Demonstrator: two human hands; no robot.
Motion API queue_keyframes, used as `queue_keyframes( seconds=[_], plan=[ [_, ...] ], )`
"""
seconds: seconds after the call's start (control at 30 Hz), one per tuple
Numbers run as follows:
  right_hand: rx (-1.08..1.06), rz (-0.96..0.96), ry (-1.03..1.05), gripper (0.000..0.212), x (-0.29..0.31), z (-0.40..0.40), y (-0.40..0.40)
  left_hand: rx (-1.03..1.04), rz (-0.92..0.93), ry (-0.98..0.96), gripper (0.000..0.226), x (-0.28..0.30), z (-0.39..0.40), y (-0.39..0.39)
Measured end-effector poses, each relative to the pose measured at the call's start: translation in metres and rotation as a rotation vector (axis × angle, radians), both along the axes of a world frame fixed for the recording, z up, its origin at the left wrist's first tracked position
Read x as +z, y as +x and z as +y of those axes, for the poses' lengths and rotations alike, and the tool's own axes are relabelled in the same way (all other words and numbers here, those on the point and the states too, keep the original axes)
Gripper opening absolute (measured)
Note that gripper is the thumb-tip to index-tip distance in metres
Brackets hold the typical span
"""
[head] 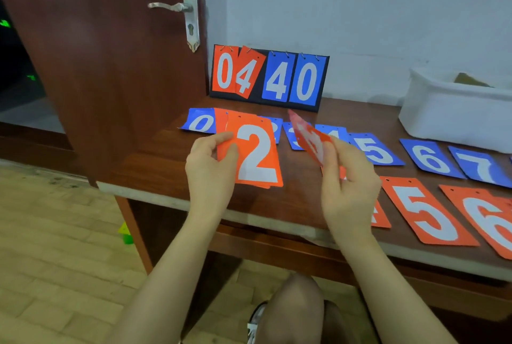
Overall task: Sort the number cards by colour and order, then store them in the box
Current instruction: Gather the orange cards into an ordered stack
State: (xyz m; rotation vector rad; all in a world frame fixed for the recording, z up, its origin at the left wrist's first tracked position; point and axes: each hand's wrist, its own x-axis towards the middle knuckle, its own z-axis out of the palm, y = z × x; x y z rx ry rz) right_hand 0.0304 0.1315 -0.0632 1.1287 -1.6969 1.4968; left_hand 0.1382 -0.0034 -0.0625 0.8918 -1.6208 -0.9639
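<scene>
Bare knees and forearms come up toward the brown wooden counter [155, 160], where the left hand [209, 162] grips a small stack of orange number cards [253, 153] with a white 2 on top, thumb across the face. The right hand [347, 177] pinches a blurred, tilted orange card [309, 137], fingers [329, 149] clamped on its lower edge. It ought to land square on the stack, holes aligned. Blue number cards [375, 149] and orange 5 and 6 cards [424, 210] lie in rows; the white plastic box [448, 113] waits at the far right.
</scene>
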Motion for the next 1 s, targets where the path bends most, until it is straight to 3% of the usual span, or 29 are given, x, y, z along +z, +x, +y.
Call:
queue_keyframes(
  seconds=[0.07,0.17,0.23,0.33,0.4,0.5,0.6,0.7,0.8,1.0],
  plan=[
    [-0.034,0.199,0.059,0.029,0.007,-0.006,-0.001,-0.057,0.0,0.023,0.025,0.001,0.007,-0.006],
    [-0.05,0.568,0.276,0.033,0.007,-0.01,-0.003,-0.187,0.18,0.198,0.019,0.006,0.015,-0.015],
    [0.031,0.621,0.381,0.032,0.002,-0.006,-0.006,-0.242,0.266,0.285,0.026,0.006,0.019,-0.019],
    [0.129,0.515,0.464,0.03,-0.002,0.01,-0.013,-0.237,0.224,0.267,0.044,0.001,0.024,-0.027],
    [0.088,0.394,0.477,0.032,-0.003,0.027,-0.02,-0.242,0.194,0.215,0.054,-0.001,0.028,-0.033],
    [-0.205,0.188,0.559,0.031,-0.005,0.05,-0.041,-0.271,0.183,0.129,0.055,0.0,0.036,-0.042],
    [-0.414,-0.104,0.903,0.055,-0.006,0.061,-0.064,-0.316,0.179,0.07,0.044,-0.003,0.047,-0.052],
    [-0.403,-0.032,1.07,0.057,-0.017,0.062,-0.072,-0.262,0.101,-0.038,0.028,-0.006,0.051,-0.059],
    [-0.328,0.061,1.047,0.052,-0.025,0.055,-0.066,-0.192,0.06,-0.099,0.024,-0.007,0.048,-0.06],
    [-0.467,-0.101,0.932,0.08,-0.027,0.052,-0.059,-0.17,0.05,-0.091,0.023,-0.007,0.042,-0.053]
  ],
)
